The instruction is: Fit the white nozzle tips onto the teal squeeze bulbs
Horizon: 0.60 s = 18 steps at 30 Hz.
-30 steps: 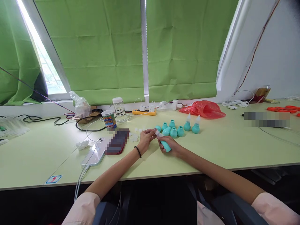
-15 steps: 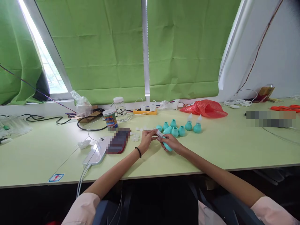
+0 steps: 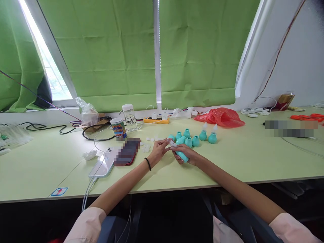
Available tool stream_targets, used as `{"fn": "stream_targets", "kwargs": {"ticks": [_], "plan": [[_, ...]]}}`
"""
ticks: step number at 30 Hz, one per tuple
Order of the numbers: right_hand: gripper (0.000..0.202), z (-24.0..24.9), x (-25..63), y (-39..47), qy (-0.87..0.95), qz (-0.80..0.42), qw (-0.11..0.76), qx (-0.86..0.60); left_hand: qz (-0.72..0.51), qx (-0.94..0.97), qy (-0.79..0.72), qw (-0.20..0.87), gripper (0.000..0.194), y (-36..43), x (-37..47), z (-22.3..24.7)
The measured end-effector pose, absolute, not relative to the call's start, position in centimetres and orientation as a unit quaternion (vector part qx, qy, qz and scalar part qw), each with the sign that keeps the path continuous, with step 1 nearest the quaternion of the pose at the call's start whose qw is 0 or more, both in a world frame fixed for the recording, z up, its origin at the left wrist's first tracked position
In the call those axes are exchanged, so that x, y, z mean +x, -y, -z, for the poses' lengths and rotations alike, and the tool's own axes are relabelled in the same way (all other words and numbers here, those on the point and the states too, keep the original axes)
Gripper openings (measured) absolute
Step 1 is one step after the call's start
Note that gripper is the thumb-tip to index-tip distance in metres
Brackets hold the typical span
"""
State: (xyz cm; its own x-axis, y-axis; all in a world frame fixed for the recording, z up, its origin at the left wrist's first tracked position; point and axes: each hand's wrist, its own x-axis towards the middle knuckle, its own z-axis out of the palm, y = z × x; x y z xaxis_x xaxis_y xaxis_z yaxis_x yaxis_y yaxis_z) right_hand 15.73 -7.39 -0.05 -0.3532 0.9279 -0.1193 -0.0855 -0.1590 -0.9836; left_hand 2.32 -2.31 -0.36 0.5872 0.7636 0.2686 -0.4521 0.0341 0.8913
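Observation:
My right hand [image 3: 190, 153] is closed around a turquoise squeeze bulb [image 3: 182, 156], its rounded end tilted down toward me. At the bulb's other end, my left hand [image 3: 159, 151] pinches a clear plastic nozzle [image 3: 172, 143] between thumb and fingers. How far the nozzle sits in the bulb is hidden by the fingers. Just beyond my hands stand several more turquoise bulbs [image 3: 188, 142] with open necks, one lying on its side. Two upright bulbs [image 3: 212, 138] to their right carry clear pointed nozzles. Small clear plastic pieces [image 3: 145, 147] lie left of my left hand.
On the left, a white phone [image 3: 102, 166] with a cable lies beside a dark red-edged phone [image 3: 128, 152]. Behind them stand a printed tub [image 3: 118, 128] and a clear jar [image 3: 130, 118]. A yellow power strip [image 3: 156, 120] and red bubble wrap [image 3: 220, 118] lie along the wall.
The held bulb has turned slightly, its rounded end shifting a little right and up. My right hand has moved slightly right; my left still pinches the nozzle.

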Motion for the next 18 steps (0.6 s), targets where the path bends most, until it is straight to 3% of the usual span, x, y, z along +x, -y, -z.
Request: {"fn": "stream_targets", "kwargs": {"ticks": [5,13,18], "plan": [[0.029,0.3,15.2,7.2,0.553,-0.564,0.451,-0.415,-0.422,0.527,-0.158,0.72,0.029,2.3,2.7,0.5],[0.025,1.6,15.0,7.0,0.654,-0.258,0.467,-0.536,-0.446,0.598,-0.225,0.626,0.032,2.3,2.8,0.5],[0.029,1.4,15.2,7.2,0.665,-0.275,0.44,-0.538,-0.411,0.606,-0.182,0.656,0.027,2.4,2.3,0.3]]}}
